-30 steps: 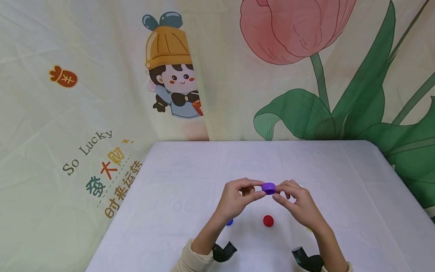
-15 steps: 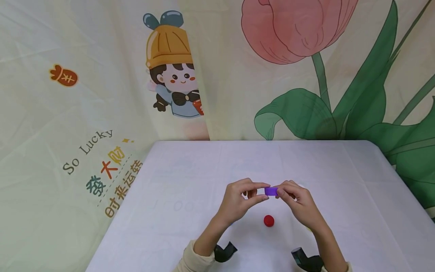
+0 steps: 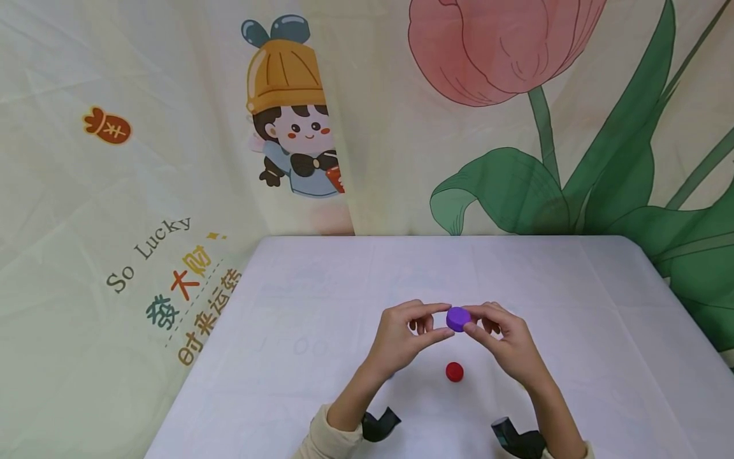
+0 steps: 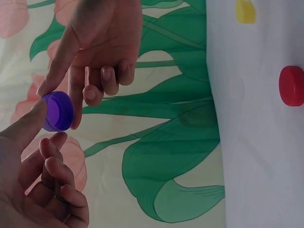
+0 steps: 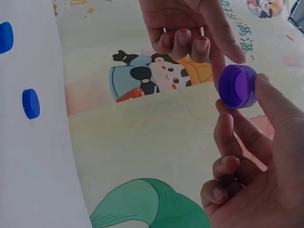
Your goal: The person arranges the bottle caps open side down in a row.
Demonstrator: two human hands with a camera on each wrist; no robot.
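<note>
A small purple bottle cap (image 3: 458, 319) is held up above the white table between both hands. The left hand (image 3: 399, 335) has thumb and index finger at its left edge, pinching it lightly. From the right, the right hand (image 3: 506, 336) pinches the cap between thumb and index finger. Both wrist views show the hollow inside of the purple cap (image 5: 232, 88), while its flat top faces the head camera. Below the hands, a red bottle cap (image 3: 455, 372) lies on the table.
On the table are also a yellow cap (image 4: 245, 11) in the left wrist view and two blue ones, including a blue cap (image 5: 31, 103), in the right wrist view. Forearms mostly hide these from the head camera. A printed curtain (image 3: 390, 159) hangs behind the table (image 3: 321, 287).
The right hand has closed in and taken hold of the cap at its right side. The cap has shifted slightly right and tilted, from edge-on to flat top showing.
</note>
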